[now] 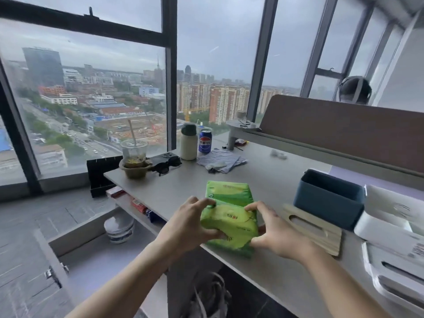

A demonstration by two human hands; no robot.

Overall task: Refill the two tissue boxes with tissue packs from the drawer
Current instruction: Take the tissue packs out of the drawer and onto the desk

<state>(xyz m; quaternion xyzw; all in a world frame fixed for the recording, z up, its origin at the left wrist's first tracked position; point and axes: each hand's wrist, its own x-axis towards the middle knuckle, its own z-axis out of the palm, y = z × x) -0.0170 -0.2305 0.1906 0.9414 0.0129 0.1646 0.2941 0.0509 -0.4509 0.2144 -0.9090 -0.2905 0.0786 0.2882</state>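
Two green tissue packs lie near the front edge of the grey desk (pixel 263 180). My left hand (pixel 187 223) and my right hand (pixel 274 230) both grip the nearer green pack (pixel 231 223) from its two sides. The second green pack (pixel 228 191) rests just behind it, untouched. To the right stands a dark blue tissue box (pixel 328 200), open on top, with its wooden slotted lid (pixel 314 228) lying flat in front of it. A white tissue box (pixel 387 223) sits further right, its white lid (pixel 394 271) beside it. The open drawer (pixel 91 251) is at lower left.
At the desk's far end stand a plastic cup with a straw (pixel 134 154), sunglasses (pixel 166 165), a white bottle (pixel 189 143), a blue soda can (pixel 205 141) and a folded cloth (pixel 220 160). A brown partition (pixel 344 131) runs along the right. A bowl (pixel 119 228) sits under the desk.
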